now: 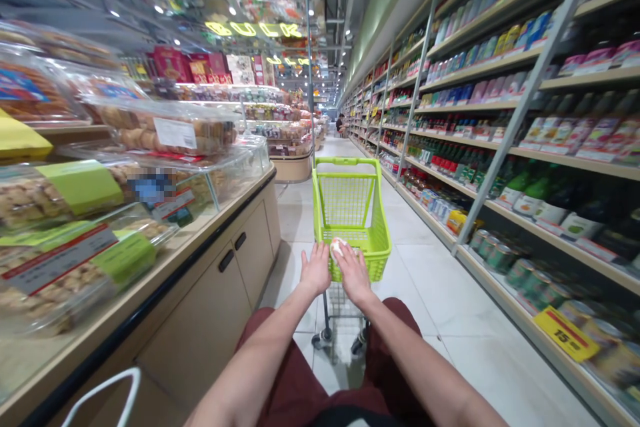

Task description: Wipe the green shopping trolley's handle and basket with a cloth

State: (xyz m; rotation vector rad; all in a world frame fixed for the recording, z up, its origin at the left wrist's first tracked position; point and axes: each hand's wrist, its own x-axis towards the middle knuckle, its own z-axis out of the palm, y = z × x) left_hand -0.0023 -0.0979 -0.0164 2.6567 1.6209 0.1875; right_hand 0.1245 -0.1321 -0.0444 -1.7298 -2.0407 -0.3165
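Observation:
A green shopping cart (383, 233) stands on the tiled floor straight ahead, its basket just beyond my hands. My left hand (316, 269) is stretched out at the near side of the basket, fingers apart and nothing in it. Beside it, my right hand (352, 272) has a small crumpled white and pink tissue (339, 246) at its fingers, held against the near edge of the cart. Whether the palms touch the cart is hidden.
On the left runs a wooden counter (200, 300) with plastic boxes of baked goods (170, 130). Shelves of bottles and cans (475, 113) line the right side. A white wire handle (133, 390) shows at the lower left. Far down the aisle is a person (341, 125).

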